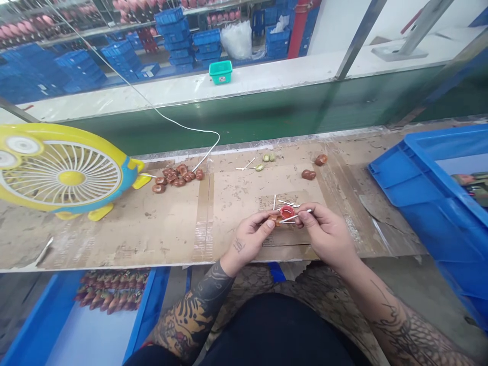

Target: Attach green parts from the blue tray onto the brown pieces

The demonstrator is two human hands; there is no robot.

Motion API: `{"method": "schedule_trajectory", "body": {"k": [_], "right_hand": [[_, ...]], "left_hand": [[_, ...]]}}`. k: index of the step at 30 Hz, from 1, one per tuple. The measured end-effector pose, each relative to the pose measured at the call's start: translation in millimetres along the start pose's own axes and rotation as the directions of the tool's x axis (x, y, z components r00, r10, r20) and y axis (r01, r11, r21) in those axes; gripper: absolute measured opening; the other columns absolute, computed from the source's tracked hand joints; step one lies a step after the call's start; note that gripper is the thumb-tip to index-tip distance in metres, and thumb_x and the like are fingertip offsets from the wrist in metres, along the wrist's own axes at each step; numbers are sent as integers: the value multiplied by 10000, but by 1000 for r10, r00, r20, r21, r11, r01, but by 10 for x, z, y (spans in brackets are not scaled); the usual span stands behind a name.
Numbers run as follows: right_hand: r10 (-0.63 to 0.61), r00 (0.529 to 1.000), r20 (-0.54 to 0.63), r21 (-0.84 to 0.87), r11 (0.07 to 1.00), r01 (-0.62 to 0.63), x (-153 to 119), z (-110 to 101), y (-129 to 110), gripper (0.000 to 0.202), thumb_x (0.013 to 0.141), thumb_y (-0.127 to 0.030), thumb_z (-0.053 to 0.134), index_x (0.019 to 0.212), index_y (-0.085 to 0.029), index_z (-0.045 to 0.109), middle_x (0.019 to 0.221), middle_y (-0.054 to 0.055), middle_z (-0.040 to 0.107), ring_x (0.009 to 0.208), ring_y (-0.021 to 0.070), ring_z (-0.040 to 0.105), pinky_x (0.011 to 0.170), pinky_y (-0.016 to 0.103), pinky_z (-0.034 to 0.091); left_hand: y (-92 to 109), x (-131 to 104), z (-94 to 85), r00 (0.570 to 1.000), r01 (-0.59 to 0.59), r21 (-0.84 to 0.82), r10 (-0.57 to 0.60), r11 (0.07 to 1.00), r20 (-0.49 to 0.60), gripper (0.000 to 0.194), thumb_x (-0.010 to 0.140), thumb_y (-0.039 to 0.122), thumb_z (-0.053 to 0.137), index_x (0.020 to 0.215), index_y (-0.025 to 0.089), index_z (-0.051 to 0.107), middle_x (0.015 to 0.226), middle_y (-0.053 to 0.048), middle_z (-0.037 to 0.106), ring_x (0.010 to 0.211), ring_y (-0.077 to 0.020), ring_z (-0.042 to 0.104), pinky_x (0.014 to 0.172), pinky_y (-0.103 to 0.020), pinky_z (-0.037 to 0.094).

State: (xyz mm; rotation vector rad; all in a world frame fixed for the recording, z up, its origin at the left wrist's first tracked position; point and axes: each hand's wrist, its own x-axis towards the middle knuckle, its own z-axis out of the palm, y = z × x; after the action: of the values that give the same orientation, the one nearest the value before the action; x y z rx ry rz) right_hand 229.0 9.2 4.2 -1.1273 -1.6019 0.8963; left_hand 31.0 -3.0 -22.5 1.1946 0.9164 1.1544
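On the cardboard-covered counter [152,234], I see a yellow fan [61,173] at the far left and a blue crate [430,193] at the right. Both forearms reach forward from my lap, wrists bent inward so the hands meet just above the counter's near edge. My left hand [249,239] has its grip pinched on a small red ring [286,212]. My right hand [328,234] has its grip closed on a white swab [295,216] touching the ring. A pile of brown pieces [177,177] lies near the fan.

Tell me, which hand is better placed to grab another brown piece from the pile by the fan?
Probably the left hand: the pile lies on its side, while the right hand holds a thin white stick.
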Motion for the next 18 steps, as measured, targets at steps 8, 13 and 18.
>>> {"method": "schedule_trajectory", "body": {"k": [8,13,18], "right_hand": [[-63,997,-39,-150,987,56,-36,-68,154,188,1063,-337,524,995,-212,647,856,9,673,774,161,639,726,253,494],[-58,997,44,-341,938,69,104,-109,340,241,1034,-383,514,1027,-203,673,972,53,718,898,225,675,824,331,515],[-52,997,-65,-508,861,11,325,-465,421,398,1004,-440,482,1207,-155,671,1096,121,705,976,282,654,856,407,518]], "left_hand": [[-76,27,-39,992,115,11,-115,993,-46,515,942,616,642,1057,126,753,884,-85,713,694,-148,576,638,-251,497],[-61,75,-89,988,101,25,-97,995,-120,502,942,605,646,1047,127,756,908,-91,716,750,-165,596,647,-243,504],[35,28,-123,982,116,77,-103,990,-158,551,878,656,700,1050,138,772,955,-104,739,778,-186,632,679,-259,537]]}}
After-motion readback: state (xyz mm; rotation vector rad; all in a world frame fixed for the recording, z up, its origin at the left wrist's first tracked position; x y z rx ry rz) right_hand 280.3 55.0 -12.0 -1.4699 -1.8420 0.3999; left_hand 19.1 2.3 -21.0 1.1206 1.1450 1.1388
